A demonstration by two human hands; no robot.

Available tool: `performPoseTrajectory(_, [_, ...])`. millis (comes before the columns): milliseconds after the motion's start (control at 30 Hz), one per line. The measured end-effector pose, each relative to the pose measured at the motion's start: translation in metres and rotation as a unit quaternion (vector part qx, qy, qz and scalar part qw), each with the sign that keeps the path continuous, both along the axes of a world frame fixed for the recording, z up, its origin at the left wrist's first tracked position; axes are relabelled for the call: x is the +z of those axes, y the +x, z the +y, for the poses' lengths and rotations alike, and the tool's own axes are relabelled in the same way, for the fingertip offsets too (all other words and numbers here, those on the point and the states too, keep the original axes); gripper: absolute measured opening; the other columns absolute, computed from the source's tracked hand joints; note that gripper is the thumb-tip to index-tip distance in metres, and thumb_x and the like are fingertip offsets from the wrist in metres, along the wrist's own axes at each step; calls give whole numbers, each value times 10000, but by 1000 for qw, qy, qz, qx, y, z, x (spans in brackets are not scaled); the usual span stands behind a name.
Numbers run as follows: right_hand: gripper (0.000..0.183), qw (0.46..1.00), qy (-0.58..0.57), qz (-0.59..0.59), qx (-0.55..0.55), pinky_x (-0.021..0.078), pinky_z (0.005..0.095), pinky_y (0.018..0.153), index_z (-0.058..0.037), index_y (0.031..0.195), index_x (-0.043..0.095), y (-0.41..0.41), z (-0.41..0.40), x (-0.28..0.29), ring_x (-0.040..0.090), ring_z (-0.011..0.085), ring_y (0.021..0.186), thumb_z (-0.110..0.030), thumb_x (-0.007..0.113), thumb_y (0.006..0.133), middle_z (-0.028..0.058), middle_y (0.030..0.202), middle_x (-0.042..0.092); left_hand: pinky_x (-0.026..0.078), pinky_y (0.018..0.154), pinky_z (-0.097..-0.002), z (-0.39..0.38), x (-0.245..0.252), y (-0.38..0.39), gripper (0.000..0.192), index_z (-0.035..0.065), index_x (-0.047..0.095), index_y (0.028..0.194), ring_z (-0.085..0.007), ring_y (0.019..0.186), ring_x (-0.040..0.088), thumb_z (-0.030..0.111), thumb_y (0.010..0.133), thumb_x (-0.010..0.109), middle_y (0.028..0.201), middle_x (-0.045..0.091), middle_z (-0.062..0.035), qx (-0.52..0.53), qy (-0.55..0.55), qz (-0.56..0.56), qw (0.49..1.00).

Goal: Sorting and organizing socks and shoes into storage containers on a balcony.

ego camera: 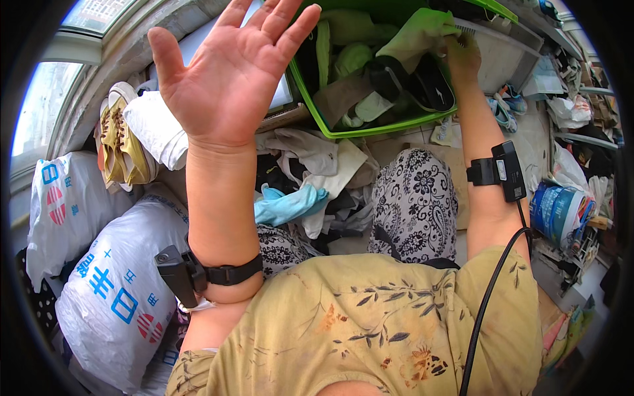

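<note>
My left hand (pixel 230 81) is raised palm up with its fingers spread, holding nothing. On the right, my right hand (pixel 463 57) pinches the end of a pale greenish cloth (pixel 418 37) over a green plastic bin (pixel 369 132). Lying in the bin are a black shoe (pixel 433 84) with a white mark, a dark item (pixel 389 74), and a pale, flat item (pixel 374 106) that I cannot name. The fingertips of my right hand are partly hidden in the bin's green shade.
Left stand stuffed white plastic bags (pixel 119 282) and yellow lace-up shoes (pixel 121 143). Crumpled clothes, with a light blue cloth (pixel 290 203), lie by my knees. A clear plastic box (pixel 495 54), blue children's shoes (pixel 507 106) and a cluttered rack (pixel 587 136) are at right.
</note>
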State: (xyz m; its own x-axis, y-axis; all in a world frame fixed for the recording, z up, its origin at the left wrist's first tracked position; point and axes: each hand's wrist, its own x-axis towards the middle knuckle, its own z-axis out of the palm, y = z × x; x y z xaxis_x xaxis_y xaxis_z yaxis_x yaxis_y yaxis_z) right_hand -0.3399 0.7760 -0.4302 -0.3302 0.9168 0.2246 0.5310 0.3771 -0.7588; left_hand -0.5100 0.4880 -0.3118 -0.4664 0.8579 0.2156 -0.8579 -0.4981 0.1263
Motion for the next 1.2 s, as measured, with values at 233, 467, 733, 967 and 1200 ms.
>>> performPoseTrajectory(233, [260, 907, -190, 365, -88, 544, 321, 520, 59, 963, 412, -4, 12, 13, 621, 274, 609, -108, 519, 795, 168, 894, 533, 226, 1019, -503, 2, 1, 5, 961, 11, -48, 1334, -379, 1244, 235, 522, 772, 541, 1311, 183, -303, 26, -6, -16, 1000])
performPoseTrajectory(467, [279, 809, -293, 496, -116, 567, 340, 549, 97, 1036, 373, -5, 4, 7, 622, 349, 675, -56, 441, 813, 211, 980, 503, 88, 1052, -502, -2, -1, -4, 1055, -32, -68, 1331, -371, 1305, 56, 314, 668, 676, 1376, 31, -291, 23, -48, 47, 997])
performPoseTrajectory(733, [221, 873, -337, 350, -35, 497, 290, 448, 54, 979, 446, -7, -18, 6, 614, 260, 601, -103, 416, 827, 176, 817, 569, 111, 1047, -496, -3, -2, -6, 1037, -16, -61, 1339, -362, 1305, 79, 322, 681, 665, 1377, 42, -291, -8, 2, 13, 1000])
performPoseTrajectory(967, [197, 850, -401, 336, -58, 443, 277, 450, 11, 947, 489, -5, -27, -7, 565, 206, 526, -123, 469, 805, 115, 738, 562, 146, 1040, -491, -4, -3, -7, 1026, -13, -53, 1341, -362, 1300, 111, 340, 694, 660, 1372, 55, -298, -11, -1, 11, 1000])
performPoseTrajectory(1200, [198, 860, -442, 225, 118, 461, 249, 551, -33, 934, 547, 14, -33, -14, 562, 157, 620, -175, 557, 796, 63, 760, 574, 148, 1042, -483, -4, -3, -6, 1012, -37, -31, 1331, -360, 1298, 118, 332, 698, 667, 1362, 71, -309, -8, -2, 17, 1000])
